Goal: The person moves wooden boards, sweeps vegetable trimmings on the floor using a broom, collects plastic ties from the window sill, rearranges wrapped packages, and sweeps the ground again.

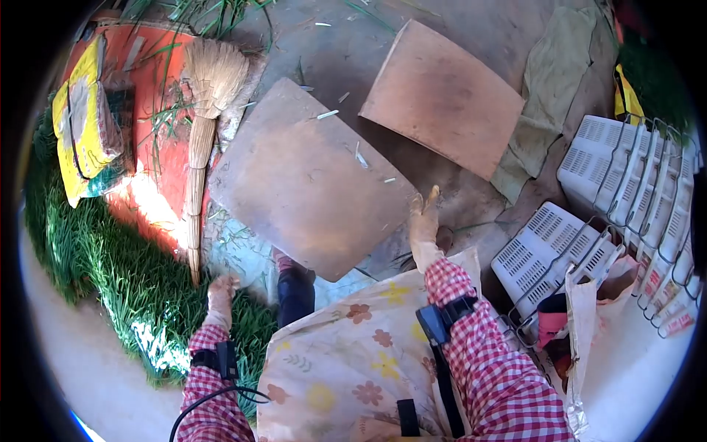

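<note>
Right hand (425, 225) spread beside the board (305, 180), perhaps touching; a nudge could skid it. Whether my left hand (221, 293) grips, I can't say.

White slotted baskets (541, 254) are lined up on the right, and there, a rumpled olive cloth (556, 81) is spread across the floor (501, 22); over left, a yellow packet (74, 140) is spotted by a red sheet (163, 74).
</note>
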A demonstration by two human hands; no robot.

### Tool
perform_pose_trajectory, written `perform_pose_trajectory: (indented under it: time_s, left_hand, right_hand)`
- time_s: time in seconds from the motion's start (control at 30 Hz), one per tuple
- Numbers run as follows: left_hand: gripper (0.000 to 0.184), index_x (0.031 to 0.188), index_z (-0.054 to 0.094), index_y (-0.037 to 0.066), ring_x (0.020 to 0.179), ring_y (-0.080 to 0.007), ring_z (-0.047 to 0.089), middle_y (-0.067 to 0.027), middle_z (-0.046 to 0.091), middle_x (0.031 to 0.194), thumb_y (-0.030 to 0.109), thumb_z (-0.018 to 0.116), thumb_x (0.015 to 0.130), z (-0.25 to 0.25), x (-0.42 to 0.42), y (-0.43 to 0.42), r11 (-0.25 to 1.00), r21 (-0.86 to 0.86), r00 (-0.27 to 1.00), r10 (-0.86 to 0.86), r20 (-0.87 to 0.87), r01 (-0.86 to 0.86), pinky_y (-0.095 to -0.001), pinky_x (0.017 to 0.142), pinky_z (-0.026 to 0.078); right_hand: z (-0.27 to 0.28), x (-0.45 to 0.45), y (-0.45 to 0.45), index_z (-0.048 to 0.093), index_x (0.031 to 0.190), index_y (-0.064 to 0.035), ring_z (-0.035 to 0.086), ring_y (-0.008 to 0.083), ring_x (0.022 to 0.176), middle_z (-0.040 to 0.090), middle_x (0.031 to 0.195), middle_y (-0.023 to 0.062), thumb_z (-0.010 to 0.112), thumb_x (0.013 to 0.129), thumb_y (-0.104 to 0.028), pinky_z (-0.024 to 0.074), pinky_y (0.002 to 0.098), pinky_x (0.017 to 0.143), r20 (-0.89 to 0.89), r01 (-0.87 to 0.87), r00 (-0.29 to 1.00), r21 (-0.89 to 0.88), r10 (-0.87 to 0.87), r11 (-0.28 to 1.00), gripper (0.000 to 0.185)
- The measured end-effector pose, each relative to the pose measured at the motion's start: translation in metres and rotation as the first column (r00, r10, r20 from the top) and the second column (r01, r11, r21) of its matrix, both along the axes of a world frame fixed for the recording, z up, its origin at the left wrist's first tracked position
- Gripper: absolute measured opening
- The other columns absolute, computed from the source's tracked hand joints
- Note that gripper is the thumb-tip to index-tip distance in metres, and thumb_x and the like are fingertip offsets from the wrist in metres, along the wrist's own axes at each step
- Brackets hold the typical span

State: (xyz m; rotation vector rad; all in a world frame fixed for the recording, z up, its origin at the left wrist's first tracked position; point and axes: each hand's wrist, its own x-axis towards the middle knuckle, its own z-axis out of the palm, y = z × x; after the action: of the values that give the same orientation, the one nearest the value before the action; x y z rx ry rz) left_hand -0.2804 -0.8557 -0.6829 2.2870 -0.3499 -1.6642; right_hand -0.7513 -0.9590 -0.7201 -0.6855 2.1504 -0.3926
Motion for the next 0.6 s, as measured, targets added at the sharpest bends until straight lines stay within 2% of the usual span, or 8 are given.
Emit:
perform_pose_trajectory:
  time_s: [0.07, 0.13, 0.27, 0.37, 0.43, 0.47, 0.5, 0.6]
  left_hand:
    - [0.016, 0.087, 0.058, 0.004, 0.050, -0.0047, 0.039, 0.0010, 0.055, 0.066, 0.019, 0.052, 0.086, 0.016, -0.011, 0.014, 0.993, 0.096, 0.997, -0.067, 0.039, 0.063, -0.0174, 0.046, 0.029]
    - [0.021, 0.090, 0.060, 0.006, 0.056, -0.0065, 0.050, 0.0006, 0.058, 0.073, 0.026, 0.055, 0.084, 0.007, 0.002, 0.049, 0.998, 0.049, 0.997, -0.039, -0.062, 0.042, -0.0166, 0.047, 0.031]
    - [0.019, 0.089, 0.059, 0.007, 0.060, -0.0051, 0.047, 0.0025, 0.055, 0.073, 0.025, 0.052, 0.085, -0.003, -0.012, 0.057, 0.990, 0.080, 0.993, -0.114, -0.035, 0.117, -0.0191, 0.051, 0.032]
    - [0.027, 0.091, 0.059, 0.006, 0.062, -0.0054, 0.044, 0.0029, 0.054, 0.074, 0.031, 0.053, 0.083, -0.037, -0.014, 0.036, 0.933, 0.101, 0.938, -0.346, -0.006, 0.345, -0.0206, 0.052, 0.033]
    - [0.043, 0.110, 0.055, 0.005, 0.076, -0.0152, 0.049, -0.0042, 0.057, 0.088, 0.038, 0.049, 0.084, -0.046, -0.041, 0.005, 0.925, -0.042, 0.926, -0.375, 0.050, 0.377, -0.0256, 0.073, 0.040]
    - [0.043, 0.110, 0.054, 0.004, 0.080, -0.0152, 0.050, -0.0048, 0.056, 0.092, 0.038, 0.052, 0.083, -0.041, -0.063, -0.014, 0.990, -0.044, 0.990, -0.135, -0.044, 0.133, -0.0257, 0.076, 0.040]
    - [0.044, 0.111, 0.053, 0.003, 0.083, -0.0152, 0.050, -0.0055, 0.056, 0.095, 0.037, 0.054, 0.082, -0.035, -0.083, -0.032, 0.993, -0.023, 0.984, 0.113, -0.134, -0.117, -0.0258, 0.078, 0.040]
    - [0.048, 0.112, 0.050, 0.002, 0.091, -0.0176, 0.051, -0.0057, 0.056, 0.099, 0.038, 0.057, 0.081, -0.094, -0.083, -0.030, 0.938, -0.169, 0.820, 0.165, -0.548, -0.301, -0.0283, 0.082, 0.039]
  right_hand:
    - [-0.006, 0.016, -0.012, 0.014, 0.133, 0.0029, 0.029, 0.0314, 0.124, 0.030, 0.132, 0.0233, 0.047, 0.085, -0.028, 0.0228, 0.0326, 0.102, -0.102, 0.043, 0.994, 0.064, -0.036, 0.997, 0.065]
    - [-0.028, 0.035, -0.009, 0.011, 0.133, 0.0042, 0.022, 0.0309, 0.127, 0.022, 0.136, 0.0224, 0.047, 0.085, -0.026, 0.0175, 0.0311, 0.105, -0.229, -0.038, 0.973, -0.081, 0.018, 0.996, 0.067]
    - [-0.029, 0.040, 0.002, 0.012, 0.133, 0.0047, 0.019, 0.0279, 0.129, 0.019, 0.139, 0.0194, 0.051, 0.082, -0.023, 0.0143, 0.0310, 0.105, -0.061, 0.210, 0.973, -0.191, -0.225, 0.959, 0.070]
    - [-0.087, 0.006, 0.068, 0.018, 0.133, 0.0023, 0.026, 0.0283, 0.125, 0.026, 0.136, 0.0174, 0.048, 0.084, -0.033, 0.0221, 0.0374, 0.102, 0.134, 0.391, 0.915, -0.055, -0.381, 0.919, 0.067]
    - [-0.058, 0.019, 0.068, 0.022, 0.132, 0.0001, 0.032, 0.0290, 0.122, 0.032, 0.133, 0.0163, 0.043, 0.086, -0.041, 0.0275, 0.0419, 0.098, 0.299, 0.562, 0.736, 0.232, -0.608, 0.794, 0.065]
    - [-0.038, 0.031, 0.063, 0.025, 0.131, -0.0011, 0.035, 0.0295, 0.119, 0.034, 0.131, 0.0157, 0.041, 0.086, -0.045, 0.0303, 0.0442, 0.096, 0.347, 0.607, 0.581, 0.417, -0.736, 0.676, 0.065]
    - [-0.034, 0.037, 0.067, 0.027, 0.130, -0.0018, 0.037, 0.0298, 0.117, 0.036, 0.130, 0.0153, 0.038, 0.086, -0.048, 0.0318, 0.0454, 0.094, 0.404, 0.556, 0.587, 0.429, -0.701, 0.712, 0.064]
    - [-0.034, 0.045, 0.080, 0.033, 0.127, -0.0033, 0.043, 0.0310, 0.111, 0.041, 0.125, 0.0149, 0.035, 0.085, -0.055, 0.0364, 0.0473, 0.089, 0.515, 0.433, 0.569, 0.475, -0.641, 0.766, 0.066]
